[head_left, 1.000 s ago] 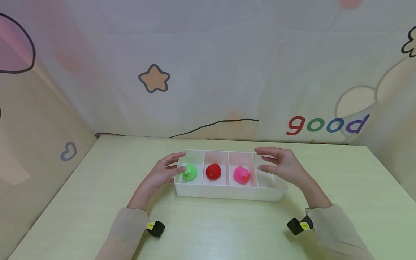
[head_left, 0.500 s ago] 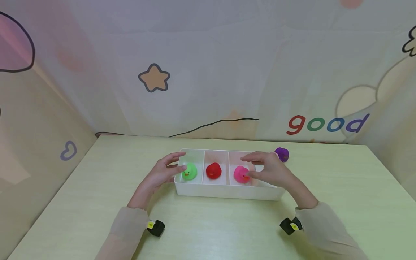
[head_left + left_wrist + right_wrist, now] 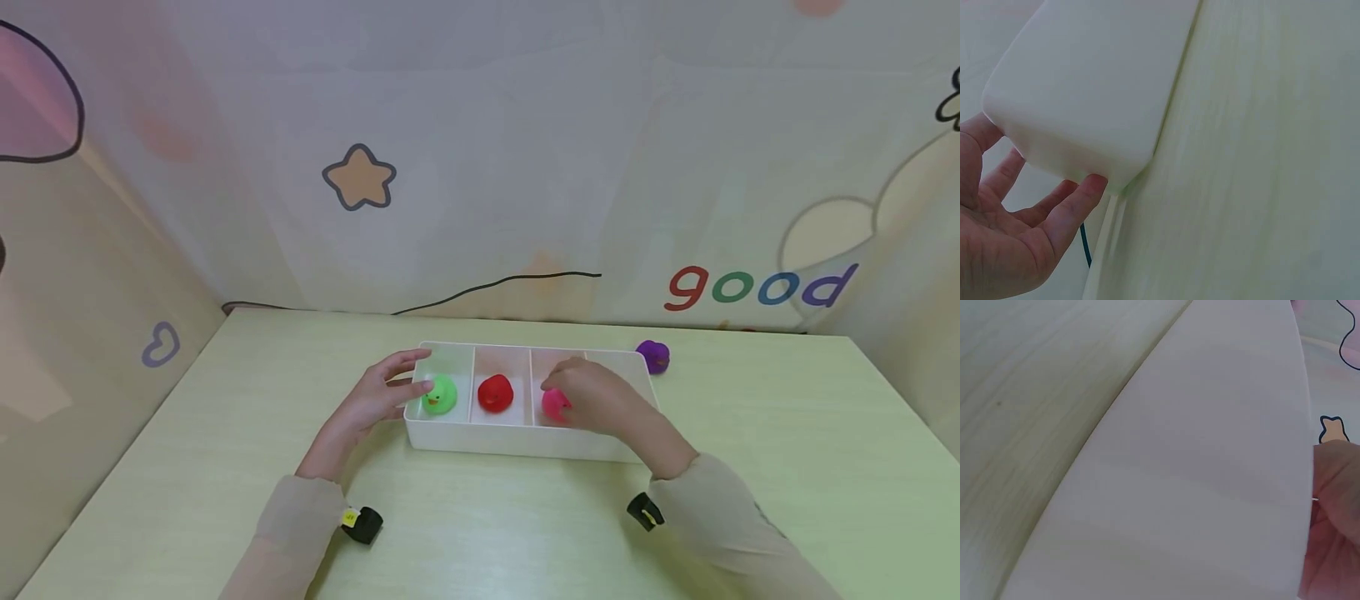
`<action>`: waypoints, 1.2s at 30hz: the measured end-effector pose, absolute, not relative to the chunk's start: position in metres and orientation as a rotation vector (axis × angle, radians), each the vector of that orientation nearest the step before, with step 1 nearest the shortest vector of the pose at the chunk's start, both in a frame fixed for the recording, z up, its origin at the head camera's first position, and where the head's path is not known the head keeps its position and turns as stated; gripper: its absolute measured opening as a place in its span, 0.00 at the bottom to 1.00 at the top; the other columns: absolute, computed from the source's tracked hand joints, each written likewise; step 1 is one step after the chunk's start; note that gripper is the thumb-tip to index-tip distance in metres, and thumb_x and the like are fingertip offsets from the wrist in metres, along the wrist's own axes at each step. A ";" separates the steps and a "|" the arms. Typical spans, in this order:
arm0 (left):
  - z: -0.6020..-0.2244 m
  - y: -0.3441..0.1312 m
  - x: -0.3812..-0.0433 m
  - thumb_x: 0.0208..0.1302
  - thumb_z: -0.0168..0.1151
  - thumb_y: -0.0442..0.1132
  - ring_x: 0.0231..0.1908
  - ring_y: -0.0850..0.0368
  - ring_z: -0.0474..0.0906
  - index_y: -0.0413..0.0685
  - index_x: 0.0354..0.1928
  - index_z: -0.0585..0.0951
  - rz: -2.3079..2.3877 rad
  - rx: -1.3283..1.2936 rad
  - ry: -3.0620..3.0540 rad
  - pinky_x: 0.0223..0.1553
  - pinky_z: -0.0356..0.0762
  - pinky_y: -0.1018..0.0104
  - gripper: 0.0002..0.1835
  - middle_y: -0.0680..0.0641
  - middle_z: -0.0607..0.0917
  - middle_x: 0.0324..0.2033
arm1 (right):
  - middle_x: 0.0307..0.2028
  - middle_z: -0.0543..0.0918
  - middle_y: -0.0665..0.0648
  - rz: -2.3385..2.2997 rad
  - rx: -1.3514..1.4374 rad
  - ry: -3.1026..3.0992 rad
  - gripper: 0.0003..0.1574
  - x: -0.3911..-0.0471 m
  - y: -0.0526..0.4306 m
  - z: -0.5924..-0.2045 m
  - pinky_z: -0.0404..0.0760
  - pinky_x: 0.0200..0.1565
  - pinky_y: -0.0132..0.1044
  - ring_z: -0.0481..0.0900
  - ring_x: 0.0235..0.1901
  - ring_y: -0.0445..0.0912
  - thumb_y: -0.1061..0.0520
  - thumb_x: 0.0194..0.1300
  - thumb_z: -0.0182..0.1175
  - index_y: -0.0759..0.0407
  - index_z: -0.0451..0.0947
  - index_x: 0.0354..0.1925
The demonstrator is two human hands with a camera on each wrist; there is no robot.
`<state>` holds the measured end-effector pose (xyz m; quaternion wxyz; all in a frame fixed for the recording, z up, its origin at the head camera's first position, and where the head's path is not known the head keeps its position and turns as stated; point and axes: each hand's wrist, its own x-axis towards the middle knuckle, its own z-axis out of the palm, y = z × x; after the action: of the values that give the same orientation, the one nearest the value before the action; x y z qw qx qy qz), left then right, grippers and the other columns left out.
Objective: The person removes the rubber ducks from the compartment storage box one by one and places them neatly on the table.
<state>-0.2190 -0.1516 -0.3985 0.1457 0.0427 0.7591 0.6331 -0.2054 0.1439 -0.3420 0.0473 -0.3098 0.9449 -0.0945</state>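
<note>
A white divided box (image 3: 517, 442) stands on the table, with a green rubber duck (image 3: 441, 395), a red rubber duck (image 3: 496, 393) and a pink rubber duck (image 3: 554, 405) each in its own compartment. My left hand (image 3: 382, 390) holds the box's left end; in the left wrist view its fingertips (image 3: 1092, 185) rest against the end wall. Over the third compartment my right hand (image 3: 600, 396) reaches down, fingers and thumb around the pink duck, which is partly hidden. The right wrist view shows mostly the box's front wall, the hand (image 3: 1338, 519) behind its rim.
A purple rubber duck (image 3: 654, 357) lies on the table just outside the box's back right corner. The pale table (image 3: 495, 533) meets a printed cloth backdrop (image 3: 487, 167) behind. The box's rightmost compartment (image 3: 626, 364) is partly covered by the right hand.
My right hand has moved left from the box's right end to the pink duck, its fingers closing in. This uncovers the purple duck. My left hand stays at the left end.
</note>
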 end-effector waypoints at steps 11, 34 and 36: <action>-0.395 -0.150 -0.218 0.57 0.64 0.42 0.62 0.43 0.61 0.58 0.62 0.67 1.806 0.087 2.187 0.49 0.72 0.50 0.30 0.42 0.59 0.65 | 0.19 0.74 0.52 0.037 -1.015 2.914 0.04 -0.209 0.134 -0.343 0.74 0.29 0.33 0.68 0.22 0.44 0.65 0.49 0.67 0.62 0.79 0.25; -0.397 -0.150 -0.219 0.57 0.64 0.42 0.62 0.42 0.60 0.57 0.62 0.68 1.807 0.102 2.195 0.50 0.72 0.50 0.30 0.42 0.59 0.65 | 0.34 0.83 0.56 -0.578 -0.920 2.895 0.19 -0.210 0.149 -0.345 0.78 0.38 0.38 0.78 0.38 0.50 0.64 0.42 0.72 0.64 0.83 0.38; -0.397 -0.150 -0.219 0.57 0.64 0.42 0.62 0.42 0.60 0.57 0.62 0.67 1.807 0.104 2.194 0.50 0.72 0.49 0.30 0.42 0.59 0.65 | 0.36 0.83 0.56 -0.640 -0.914 2.892 0.19 -0.210 0.153 -0.344 0.78 0.38 0.38 0.77 0.39 0.50 0.66 0.43 0.70 0.63 0.82 0.39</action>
<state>-0.2193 -0.1502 -0.3967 0.1483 0.0362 0.7629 0.6283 -0.2096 0.1527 -0.3441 0.0208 -0.2948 0.9328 -0.2064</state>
